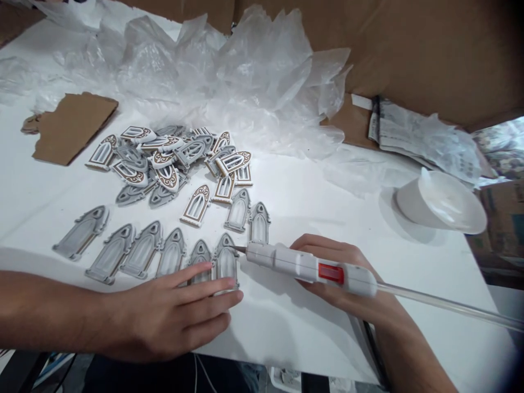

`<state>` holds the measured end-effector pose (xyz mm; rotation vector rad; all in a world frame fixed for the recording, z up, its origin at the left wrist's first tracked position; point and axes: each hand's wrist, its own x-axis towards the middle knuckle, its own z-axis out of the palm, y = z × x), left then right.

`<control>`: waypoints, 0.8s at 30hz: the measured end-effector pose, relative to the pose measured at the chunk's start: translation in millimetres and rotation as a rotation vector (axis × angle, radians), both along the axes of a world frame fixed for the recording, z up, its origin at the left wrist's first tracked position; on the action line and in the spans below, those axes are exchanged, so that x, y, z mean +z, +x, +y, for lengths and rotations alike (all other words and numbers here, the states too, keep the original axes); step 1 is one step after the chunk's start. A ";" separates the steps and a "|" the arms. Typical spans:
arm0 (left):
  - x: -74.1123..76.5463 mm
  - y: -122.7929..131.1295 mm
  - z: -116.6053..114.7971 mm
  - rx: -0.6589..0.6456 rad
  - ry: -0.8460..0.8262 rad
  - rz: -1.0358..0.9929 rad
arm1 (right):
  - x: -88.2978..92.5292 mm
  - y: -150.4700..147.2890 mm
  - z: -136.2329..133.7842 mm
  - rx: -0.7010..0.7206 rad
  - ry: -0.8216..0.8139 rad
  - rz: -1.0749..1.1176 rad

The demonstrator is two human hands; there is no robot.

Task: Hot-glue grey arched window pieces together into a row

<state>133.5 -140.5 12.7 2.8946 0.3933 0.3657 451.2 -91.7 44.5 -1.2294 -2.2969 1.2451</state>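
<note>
A white hot glue gun (pixel 295 263) with a red window lies in the grip of my right hand (pixel 331 254). A long translucent glue stick (pixel 442 303) runs out of its back. Its thin metal nozzle meets the upper part of a grey arched window-shaped piece (pixel 226 262). My left hand (pixel 196 305) lies flat with fingers outstretched, the fingertips over the lower edge of that piece and the neighbouring grey piece (pixel 200 254). Several like pieces stand in a row to the left, grey side up. Another grey piece (pixel 259 222) sits just behind the nozzle.
Farther back is a pile of white arched pieces (pixel 166 158) with brown scrollwork. Crumpled clear plastic (pixel 245 65) runs along the back. Torn cardboard (pixel 76 128) lies at the left. A white cup (pixel 440 202) with plastic inside is tipped near the right edge.
</note>
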 end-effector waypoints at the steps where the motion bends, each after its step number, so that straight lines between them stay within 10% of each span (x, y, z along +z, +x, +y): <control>1: -0.6 1.0 0.2 0.018 -0.010 0.018 | -1.1 1.3 -0.2 -0.006 0.002 0.001; 24: -2.9 0.7 -2.6 0.099 0.076 -0.121 | 3.5 -7.3 1.3 0.031 0.068 -0.021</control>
